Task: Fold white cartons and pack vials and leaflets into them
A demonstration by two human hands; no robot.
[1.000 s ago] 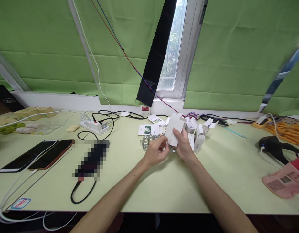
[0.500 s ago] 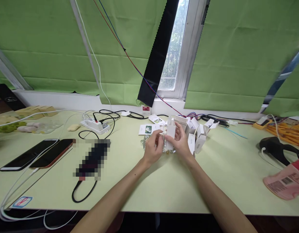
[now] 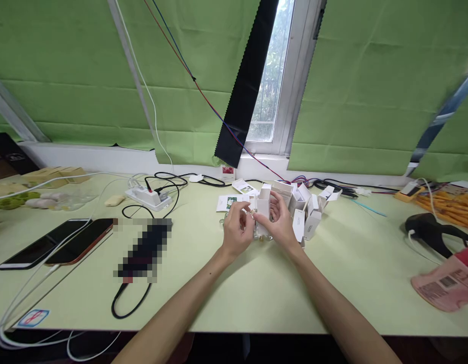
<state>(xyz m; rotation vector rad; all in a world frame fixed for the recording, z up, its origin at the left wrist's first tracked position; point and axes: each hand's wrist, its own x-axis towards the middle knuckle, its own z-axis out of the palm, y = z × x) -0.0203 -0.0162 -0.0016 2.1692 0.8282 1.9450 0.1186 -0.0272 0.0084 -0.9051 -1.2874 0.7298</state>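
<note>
A small white carton [image 3: 263, 206] stands upright with its top flap raised, held in my right hand [image 3: 280, 225]. My left hand [image 3: 237, 228] is closed in a pinch at the carton's left side; a tiny gold-coloured bit shows near its fingertips, too small to name. Shiny clear items [image 3: 222, 221] lie beneath both hands, mostly hidden by them. Several more white cartons [image 3: 313, 217], some with open flaps, stand and lie just right of my right hand. A white card with a flower picture [image 3: 223, 203] lies behind my left hand.
A white power strip [image 3: 149, 198] with black cables sits at the back left. Two phones [image 3: 82, 240] and a blurred-out dark device [image 3: 144, 247] lie on the left. A pink container [image 3: 446, 283], a black strapped object [image 3: 427, 230] and orange items [image 3: 446, 208] are at the right.
The carton and my right hand have shifted slightly left, and my right thumb now reaches nearer my left fingertips. My left hand's fingers have curled more. The view has moved a little.
</note>
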